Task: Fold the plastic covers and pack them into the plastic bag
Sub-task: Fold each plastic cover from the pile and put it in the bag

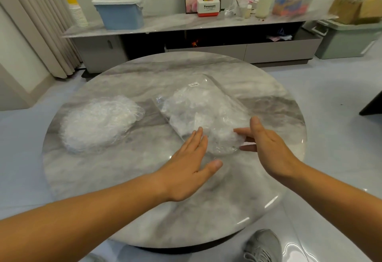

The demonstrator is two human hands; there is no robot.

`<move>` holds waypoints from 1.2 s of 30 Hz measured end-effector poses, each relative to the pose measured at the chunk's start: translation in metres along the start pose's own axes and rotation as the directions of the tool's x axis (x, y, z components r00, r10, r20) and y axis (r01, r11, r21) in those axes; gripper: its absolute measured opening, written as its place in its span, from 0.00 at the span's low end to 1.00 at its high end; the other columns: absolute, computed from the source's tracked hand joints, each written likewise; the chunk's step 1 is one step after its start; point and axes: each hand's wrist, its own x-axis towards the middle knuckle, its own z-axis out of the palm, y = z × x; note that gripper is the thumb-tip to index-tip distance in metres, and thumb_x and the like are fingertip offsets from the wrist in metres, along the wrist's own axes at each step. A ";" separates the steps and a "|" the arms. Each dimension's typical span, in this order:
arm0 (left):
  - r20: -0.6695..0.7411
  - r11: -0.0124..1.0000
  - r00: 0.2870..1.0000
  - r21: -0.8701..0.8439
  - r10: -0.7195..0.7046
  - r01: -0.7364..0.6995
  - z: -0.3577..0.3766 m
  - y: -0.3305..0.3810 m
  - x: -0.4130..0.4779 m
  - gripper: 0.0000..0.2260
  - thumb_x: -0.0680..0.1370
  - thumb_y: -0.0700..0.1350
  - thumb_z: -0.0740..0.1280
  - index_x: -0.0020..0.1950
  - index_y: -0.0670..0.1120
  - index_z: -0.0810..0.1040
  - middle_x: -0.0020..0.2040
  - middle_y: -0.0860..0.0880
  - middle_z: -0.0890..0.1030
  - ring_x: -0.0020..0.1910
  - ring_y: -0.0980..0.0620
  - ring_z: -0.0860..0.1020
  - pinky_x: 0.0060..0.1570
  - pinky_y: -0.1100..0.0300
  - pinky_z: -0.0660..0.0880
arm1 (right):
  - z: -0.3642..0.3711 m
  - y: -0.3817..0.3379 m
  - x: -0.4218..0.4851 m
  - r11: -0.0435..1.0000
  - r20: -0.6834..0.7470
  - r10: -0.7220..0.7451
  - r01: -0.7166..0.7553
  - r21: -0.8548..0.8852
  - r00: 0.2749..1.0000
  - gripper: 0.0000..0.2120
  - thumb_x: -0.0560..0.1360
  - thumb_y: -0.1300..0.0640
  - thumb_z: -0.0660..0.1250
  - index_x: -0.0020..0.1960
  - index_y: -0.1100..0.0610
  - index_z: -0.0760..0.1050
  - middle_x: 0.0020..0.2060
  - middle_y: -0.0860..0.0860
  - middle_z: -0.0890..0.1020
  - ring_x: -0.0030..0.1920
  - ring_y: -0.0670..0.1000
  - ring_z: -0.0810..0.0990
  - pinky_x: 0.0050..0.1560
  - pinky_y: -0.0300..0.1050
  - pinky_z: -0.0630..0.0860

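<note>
Pushing a folded plastic cover (224, 139) into the near mouth of the clear plastic bag (206, 104), mid-table. Left hand (192, 158) lies flat at the bag's near edge, fingers straight. Right hand (266, 146) has fingers extended against the cover from the right, gripping nothing; contact is probable, but film glare hides it. Risks: the slick bag skids away on the marble table (144, 210), or the cover springs open and jams the mouth. The pile of covers (99, 123) waits at left, well apart

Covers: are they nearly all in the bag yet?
Partly. Some covers already sit inside the bag. The left hand and right hand are at its near end, either side of another cover. A pile on the table is not yet packed.
</note>
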 end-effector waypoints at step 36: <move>-0.074 0.950 0.973 -0.213 0.217 -0.228 -0.006 -0.043 -0.031 0.30 0.81 0.66 0.54 0.82 0.60 0.52 0.81 0.65 0.40 0.78 0.69 0.40 0.77 0.62 0.47 | 0.049 -0.044 -0.007 0.876 0.074 0.241 -0.250 0.413 0.968 0.20 0.80 0.43 0.63 0.49 0.62 0.79 0.46 0.58 0.87 0.48 0.56 0.87 0.50 0.56 0.81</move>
